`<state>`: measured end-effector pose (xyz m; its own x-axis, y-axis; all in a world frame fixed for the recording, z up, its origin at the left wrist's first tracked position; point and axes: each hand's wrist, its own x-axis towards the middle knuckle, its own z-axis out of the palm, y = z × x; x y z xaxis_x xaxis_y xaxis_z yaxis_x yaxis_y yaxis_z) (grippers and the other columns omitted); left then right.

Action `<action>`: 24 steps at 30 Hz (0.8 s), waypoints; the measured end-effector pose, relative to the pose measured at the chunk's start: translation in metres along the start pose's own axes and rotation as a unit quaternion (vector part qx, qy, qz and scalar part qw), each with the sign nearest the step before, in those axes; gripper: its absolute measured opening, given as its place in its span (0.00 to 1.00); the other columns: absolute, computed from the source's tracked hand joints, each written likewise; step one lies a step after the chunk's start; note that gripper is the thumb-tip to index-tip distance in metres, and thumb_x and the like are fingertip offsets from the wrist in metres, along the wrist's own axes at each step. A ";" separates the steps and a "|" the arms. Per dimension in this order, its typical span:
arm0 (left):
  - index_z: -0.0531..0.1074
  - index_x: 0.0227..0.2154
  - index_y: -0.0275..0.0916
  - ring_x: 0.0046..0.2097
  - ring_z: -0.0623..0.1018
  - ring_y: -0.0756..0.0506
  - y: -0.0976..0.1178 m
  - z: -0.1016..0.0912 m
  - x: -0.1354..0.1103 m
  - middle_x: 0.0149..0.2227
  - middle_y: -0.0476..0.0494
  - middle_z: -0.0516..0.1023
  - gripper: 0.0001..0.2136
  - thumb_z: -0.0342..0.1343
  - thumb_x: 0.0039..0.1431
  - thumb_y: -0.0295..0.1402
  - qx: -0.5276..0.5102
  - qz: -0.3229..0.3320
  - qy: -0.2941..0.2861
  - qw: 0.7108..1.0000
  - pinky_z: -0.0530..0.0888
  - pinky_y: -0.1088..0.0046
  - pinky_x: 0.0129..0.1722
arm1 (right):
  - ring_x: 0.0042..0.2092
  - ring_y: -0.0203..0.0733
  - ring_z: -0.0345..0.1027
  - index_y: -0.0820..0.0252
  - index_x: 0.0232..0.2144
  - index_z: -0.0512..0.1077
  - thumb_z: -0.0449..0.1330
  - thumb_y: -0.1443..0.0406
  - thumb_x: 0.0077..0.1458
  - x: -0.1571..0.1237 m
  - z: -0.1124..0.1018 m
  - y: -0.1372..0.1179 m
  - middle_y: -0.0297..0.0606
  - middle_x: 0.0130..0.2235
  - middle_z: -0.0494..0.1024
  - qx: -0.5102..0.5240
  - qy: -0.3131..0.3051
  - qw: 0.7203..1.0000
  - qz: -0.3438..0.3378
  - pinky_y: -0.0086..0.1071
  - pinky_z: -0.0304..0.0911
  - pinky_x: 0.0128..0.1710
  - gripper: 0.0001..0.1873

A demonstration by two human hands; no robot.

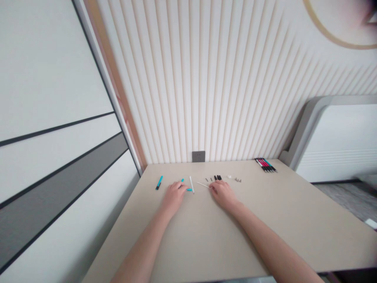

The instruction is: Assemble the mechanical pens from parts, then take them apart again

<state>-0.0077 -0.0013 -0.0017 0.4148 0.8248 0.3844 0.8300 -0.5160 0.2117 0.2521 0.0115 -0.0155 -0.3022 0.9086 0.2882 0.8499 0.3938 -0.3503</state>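
My left hand [176,191] rests low over the table with its fingers closed on a blue pen barrel [189,190], whose end sticks out to the right. Just beyond those fingers lies another blue piece [182,180], partly covered by the hand. A white pen tube [191,184] lies between my two hands. From the pinched fingers of my right hand [223,193], a thin white pen refill [203,184] points left. Several black pen grips [217,177] lie right behind that hand. Its fingertips are partly hidden.
A blue and black pen piece [159,182] lies at the left. Small grey parts [238,180], clear bits [229,177] and two short dark pieces [209,179] lie on the beige table [194,236]. A row of pens [265,165] sits back right. A wall socket [198,156] is behind.
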 end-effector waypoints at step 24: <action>0.75 0.44 0.41 0.47 0.74 0.42 0.000 0.003 0.003 0.42 0.42 0.76 0.11 0.49 0.65 0.27 -0.058 -0.016 0.046 0.997 0.71 0.63 0.49 | 0.43 0.43 0.68 0.57 0.39 0.77 0.57 0.62 0.62 0.000 -0.009 -0.016 0.41 0.39 0.75 0.085 0.038 0.988 -0.124 0.35 0.62 0.45 0.09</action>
<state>-0.0057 0.0018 -0.0035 0.3478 0.8191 0.4562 0.7913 -0.5175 0.3258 0.2426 0.0043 -0.0021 -0.4529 0.7715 0.4469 0.6678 0.6256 -0.4033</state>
